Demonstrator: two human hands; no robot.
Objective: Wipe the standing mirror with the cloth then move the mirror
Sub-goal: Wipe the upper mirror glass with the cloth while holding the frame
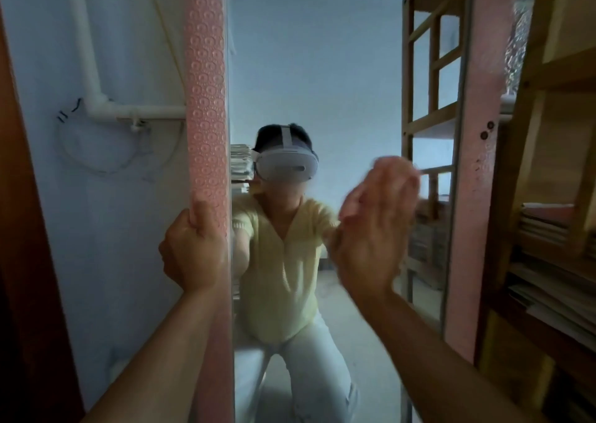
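A tall standing mirror with a pink embossed frame [206,100] fills the middle of the head view, its right frame post [477,197] close to a wooden shelf. My left hand [193,248] grips the left frame post at mid height. My right hand [374,226] is pressed flat against the glass, blurred by motion. A pale pink cloth [350,201] peeks out from under its fingers, mostly hidden by the hand. The glass reflects a person in a yellow top and light trousers.
A white wall with a white pipe [93,68] stands left of the mirror. A dark wooden edge [19,261] runs down the far left. A wooden shelf with stacked books and papers [554,229] stands tight against the mirror's right side.
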